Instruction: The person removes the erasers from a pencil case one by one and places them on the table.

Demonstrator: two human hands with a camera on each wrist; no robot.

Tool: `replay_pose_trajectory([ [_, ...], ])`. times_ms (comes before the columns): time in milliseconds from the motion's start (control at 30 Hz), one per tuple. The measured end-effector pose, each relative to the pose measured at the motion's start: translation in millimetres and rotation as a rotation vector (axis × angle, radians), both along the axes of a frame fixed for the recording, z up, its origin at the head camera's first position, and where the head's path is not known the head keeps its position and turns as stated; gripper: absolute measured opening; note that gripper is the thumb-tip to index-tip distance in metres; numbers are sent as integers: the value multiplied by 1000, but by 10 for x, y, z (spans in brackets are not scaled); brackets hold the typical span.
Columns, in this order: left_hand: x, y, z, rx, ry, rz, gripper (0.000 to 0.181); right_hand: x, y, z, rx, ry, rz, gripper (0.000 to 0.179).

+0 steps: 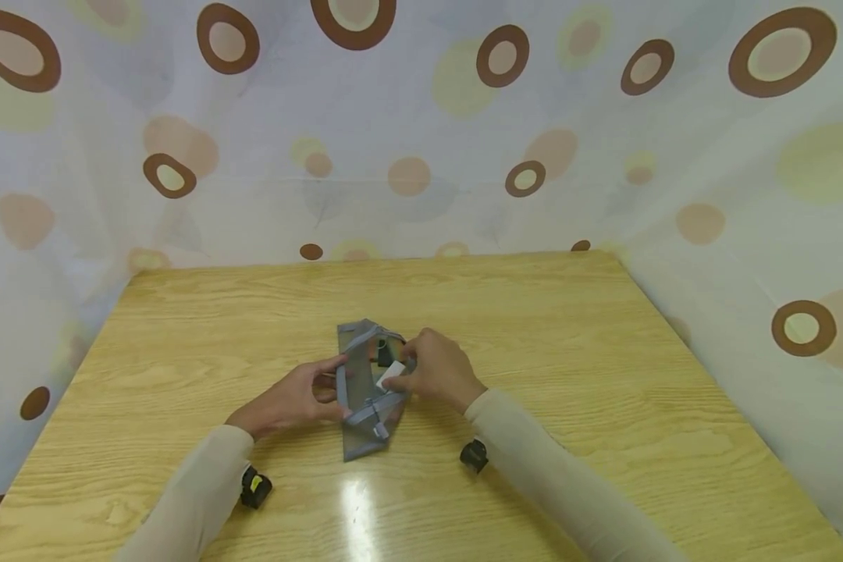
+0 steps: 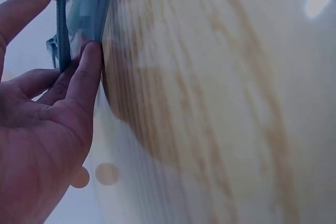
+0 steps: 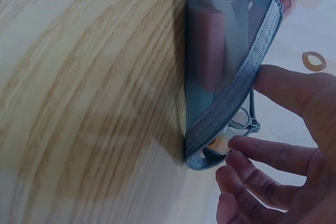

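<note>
Between left hand and right hand, the mesh pouch rested on the table, long axis running near to far, each hand's fingers clamped on its nearer rim.

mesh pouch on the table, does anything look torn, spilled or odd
Nothing stands out. The mesh pouch gapes open, but the left hand and right hand hold its edges, which likely explains its bent shape. A white block shows in its mouth; no tear or spill is visible, though its underside is hidden.
</note>
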State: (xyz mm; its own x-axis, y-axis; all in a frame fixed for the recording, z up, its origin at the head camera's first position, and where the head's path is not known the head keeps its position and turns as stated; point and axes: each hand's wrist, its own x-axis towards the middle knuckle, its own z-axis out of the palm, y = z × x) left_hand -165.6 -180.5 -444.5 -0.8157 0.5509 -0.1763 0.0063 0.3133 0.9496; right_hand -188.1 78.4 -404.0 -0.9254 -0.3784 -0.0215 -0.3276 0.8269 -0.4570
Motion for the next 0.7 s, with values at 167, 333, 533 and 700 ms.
replay_pose_trajectory([
  [167, -11, -4, -4, 1, 17, -8, 98, -11, -27, 26, -3, 1, 6, 48],
  [333, -24, -1, -8, 8, 29, -20, 98, -21, -37, 16, 3, 2, 21, 38],
  [533, -25, 9, -4, 10, 15, -15, 99, -23, -46, 15, 15, 7, 39, 34],
  [700, -7, 13, 0, -4, 15, -13, 100, -18, -50, 1, 36, 0, 30, 47],
])
